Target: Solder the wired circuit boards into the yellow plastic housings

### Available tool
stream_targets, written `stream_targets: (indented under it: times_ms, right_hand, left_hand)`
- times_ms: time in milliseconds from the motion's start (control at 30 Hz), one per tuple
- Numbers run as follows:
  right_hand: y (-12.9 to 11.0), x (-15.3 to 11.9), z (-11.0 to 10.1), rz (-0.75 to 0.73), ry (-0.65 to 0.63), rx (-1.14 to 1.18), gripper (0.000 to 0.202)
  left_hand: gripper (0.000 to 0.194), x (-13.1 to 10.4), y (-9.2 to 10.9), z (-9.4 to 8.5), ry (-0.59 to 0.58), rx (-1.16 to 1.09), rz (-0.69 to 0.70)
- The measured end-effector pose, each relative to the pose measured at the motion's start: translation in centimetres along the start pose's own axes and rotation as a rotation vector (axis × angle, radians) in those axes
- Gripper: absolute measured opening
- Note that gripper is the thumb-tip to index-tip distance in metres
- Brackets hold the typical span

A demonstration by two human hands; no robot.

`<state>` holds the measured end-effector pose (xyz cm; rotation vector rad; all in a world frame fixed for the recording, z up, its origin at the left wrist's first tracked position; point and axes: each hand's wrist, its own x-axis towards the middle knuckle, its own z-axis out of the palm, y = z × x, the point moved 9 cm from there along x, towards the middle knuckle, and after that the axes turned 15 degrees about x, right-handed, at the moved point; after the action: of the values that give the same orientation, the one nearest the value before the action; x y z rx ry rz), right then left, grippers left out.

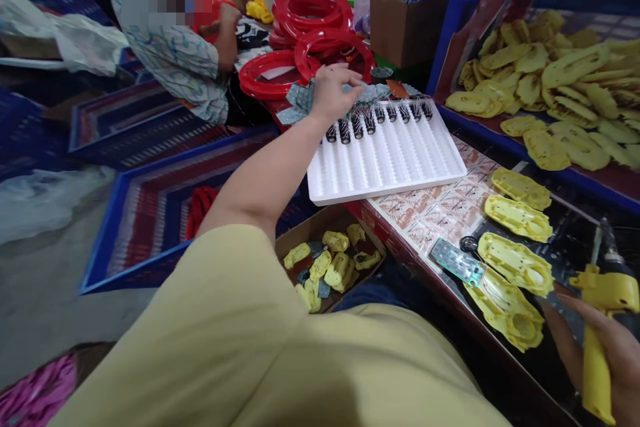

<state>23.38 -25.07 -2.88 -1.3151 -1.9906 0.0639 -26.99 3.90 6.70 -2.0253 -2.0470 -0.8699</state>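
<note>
My left hand (334, 92) reaches over the far left side of a white foam tray (385, 167). Its fingers are bent and drawn together; whatever is in them is too small to make out. Black cylindrical parts with thin wires (369, 121) stand in the tray's far end, beside a pile of grey circuit boards (301, 99). At the lower right, my right hand (613, 353) is wrapped around a yellow electric screwdriver (597, 347), its tip pointing up. Left of it, several yellow plastic shells (517, 267) lie in a row. A circuit board (457, 261) and a small round speaker (469, 244) are wired to the nearest shell.
A blue-framed bin (540, 177) heaped with yellow shells stands at the right. Below the table edge is a cardboard box (367, 217) of shells. Red rings (313, 10) are stacked at the back, near a seated person (170, 60). Blue crates (115, 240) stand left.
</note>
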Motion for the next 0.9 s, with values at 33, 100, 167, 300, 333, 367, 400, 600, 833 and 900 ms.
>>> stream_targets:
  times_ms: [33,100,167,300,333,367,400,600,833,900]
  right_hand:
    - [0.0,0.7,0.2,-0.024,-0.021,0.015,0.047]
    - [0.0,2.5,0.7,-0.110,-0.010,0.036,0.035]
    - [-0.5,4.3,1.6,-0.236,-0.018,0.041,0.021]
    - [-1.8,5.6,3.1,-0.429,-0.073,-0.031,0.020]
    - [-1.8,5.5,3.2,-0.412,-0.084,-0.047,0.020]
    - [-1.7,5.1,3.1,-0.377,-0.089,-0.061,0.019]
    - [-1.6,4.6,3.0,-0.333,-0.090,-0.075,0.018]
    - [-2.1,1.1,2.0,-0.104,-0.074,-0.128,0.014]
    - [-5.5,-2.2,-4.0,-0.161,0.180,-0.098,0.038]
    - [-5.9,-3.8,-6.0,-0.135,0.245,-0.189,0.058]
  left_hand:
    - [0.042,0.1,0.1,-1.0,0.040,-0.129,0.006]
    - [0.050,-0.3,1.1,-2.4,0.046,-0.394,0.026]
    - [0.049,-1.4,3.5,-2.1,-0.064,-0.612,0.028]
    - [0.041,-4.9,10.1,1.9,-0.393,-0.775,-0.035]
    - [0.039,-5.8,11.9,3.1,-0.469,-0.783,-0.039]
    - [0.035,-6.7,13.7,4.4,-0.549,-0.788,-0.024]
    - [0.032,-7.7,15.7,5.6,-0.631,-0.789,0.011]
    - [0.018,-14.5,28.3,10.5,-1.064,-0.677,0.572]
    - [0.006,-21.5,36.4,12.0,-1.010,-0.363,1.024]
    - [0.009,-22.5,36.6,12.6,-0.972,-0.266,1.052]
